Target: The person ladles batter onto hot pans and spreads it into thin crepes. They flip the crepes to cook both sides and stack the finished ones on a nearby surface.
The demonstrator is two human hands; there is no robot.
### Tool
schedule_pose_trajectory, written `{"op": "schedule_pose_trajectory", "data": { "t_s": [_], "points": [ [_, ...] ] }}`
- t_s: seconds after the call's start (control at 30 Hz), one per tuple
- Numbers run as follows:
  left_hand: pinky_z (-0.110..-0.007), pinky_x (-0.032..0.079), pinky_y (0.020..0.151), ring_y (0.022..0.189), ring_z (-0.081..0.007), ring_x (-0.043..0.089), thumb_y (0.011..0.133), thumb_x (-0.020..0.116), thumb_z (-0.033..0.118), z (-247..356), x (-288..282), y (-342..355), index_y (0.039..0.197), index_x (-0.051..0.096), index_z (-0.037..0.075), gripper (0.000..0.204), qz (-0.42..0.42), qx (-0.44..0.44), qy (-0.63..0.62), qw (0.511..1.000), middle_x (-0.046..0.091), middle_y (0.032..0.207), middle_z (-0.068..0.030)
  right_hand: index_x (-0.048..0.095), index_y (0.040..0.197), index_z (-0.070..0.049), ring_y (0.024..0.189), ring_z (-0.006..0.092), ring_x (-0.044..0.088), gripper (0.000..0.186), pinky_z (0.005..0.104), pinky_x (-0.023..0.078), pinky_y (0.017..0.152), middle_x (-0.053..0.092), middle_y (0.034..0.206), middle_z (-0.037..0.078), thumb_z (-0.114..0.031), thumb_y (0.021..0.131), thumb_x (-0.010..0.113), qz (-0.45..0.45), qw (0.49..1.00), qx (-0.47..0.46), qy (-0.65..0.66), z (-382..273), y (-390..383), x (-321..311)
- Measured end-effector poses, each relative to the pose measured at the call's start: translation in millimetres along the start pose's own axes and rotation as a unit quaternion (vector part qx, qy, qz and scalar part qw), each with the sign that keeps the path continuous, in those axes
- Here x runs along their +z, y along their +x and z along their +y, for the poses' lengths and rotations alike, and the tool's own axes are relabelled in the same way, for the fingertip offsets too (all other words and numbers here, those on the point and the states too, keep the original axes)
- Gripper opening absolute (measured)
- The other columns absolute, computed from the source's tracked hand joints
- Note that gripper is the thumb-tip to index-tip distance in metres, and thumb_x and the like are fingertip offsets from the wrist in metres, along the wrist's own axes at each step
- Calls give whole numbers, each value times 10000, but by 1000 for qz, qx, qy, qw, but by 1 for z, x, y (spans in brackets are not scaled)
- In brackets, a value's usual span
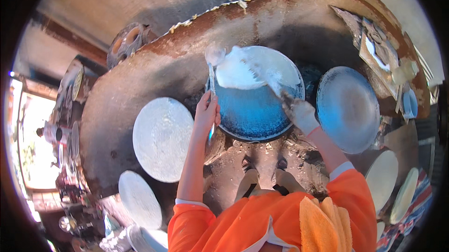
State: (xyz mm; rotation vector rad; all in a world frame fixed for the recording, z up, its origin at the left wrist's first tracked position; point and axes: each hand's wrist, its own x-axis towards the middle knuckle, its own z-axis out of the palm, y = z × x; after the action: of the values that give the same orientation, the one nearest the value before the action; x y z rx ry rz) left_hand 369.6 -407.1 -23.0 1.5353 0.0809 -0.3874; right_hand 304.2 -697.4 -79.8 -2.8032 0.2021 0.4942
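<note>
In front of me is a round dark griddle (250,116), its far part covered by a white layer of batter or thin flatbread (239,72) with a ragged edge. My left hand (206,112) is closed around the handle of a ladle (214,55), whose bowl is over the griddle's far left rim. Over the right side of the griddle, my right hand (300,112) grips a pale flat tool (274,84) that meets the white layer. Motion blurs this tool, so its exact kind is unclear.
White-coated round plates (162,139) stand left, with another disc (139,199) nearer me. A second griddle (348,109) is at right, and pale discs (382,181) beyond my right arm. A curved clay ledge (187,29) bounds the far side; a blue mug (409,103) sits far right.
</note>
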Motion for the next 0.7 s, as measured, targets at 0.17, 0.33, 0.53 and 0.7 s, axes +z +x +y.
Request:
{"op": "schedule_pose_trajectory", "data": {
  "t_s": [0.17, 0.33, 0.53, 0.7],
  "points": [
    [-354, 428, 523, 596, -232, 555, 904, 443, 126, -29, 21, 58, 1300, 390, 29, 412, 31, 114, 262, 958, 515, 692, -140, 278, 1370, -294, 788, 313, 626, 490, 399, 524, 675, 633, 919, 143, -349, 896, 389, -23, 995, -88, 30, -54, -13, 6],
    [-439, 444, 580, 698, -367, 579, 889, 462, 145, -59, -3, -16, 1345, 317, 73, 484, 66, 160, 558, 811, 539, 828, -200, 338, 1348, -217, 753, 309, 628, 485, 392, 528, 638, 624, 760, 151, -401, 901, 385, 96, 994, -27, 49, -12, -13, 17],
    [-473, 445, 620, 705, -391, 570, 886, 459, 153, -81, -59, -103, 1388, 233, 146, 550, 96, 23, 677, 729, 525, 838, -215, 440, 1284, -163, 791, 327, 618, 441, 411, 522, 642, 628, 883, 171, -383, 905, 385, 15, 986, -121, 118, -56, -44, -1],
    [-480, 445, 647, 743, -404, 569, 882, 456, 161, -81, -29, -138, 1384, 249, 151, 543, 117, -3, 642, 758, 540, 868, -230, 484, 1235, -129, 801, 341, 604, 392, 391, 504, 670, 619, 895, 191, -318, 901, 405, 35, 971, -138, 194, -4, -6, 64]
  ]
}}
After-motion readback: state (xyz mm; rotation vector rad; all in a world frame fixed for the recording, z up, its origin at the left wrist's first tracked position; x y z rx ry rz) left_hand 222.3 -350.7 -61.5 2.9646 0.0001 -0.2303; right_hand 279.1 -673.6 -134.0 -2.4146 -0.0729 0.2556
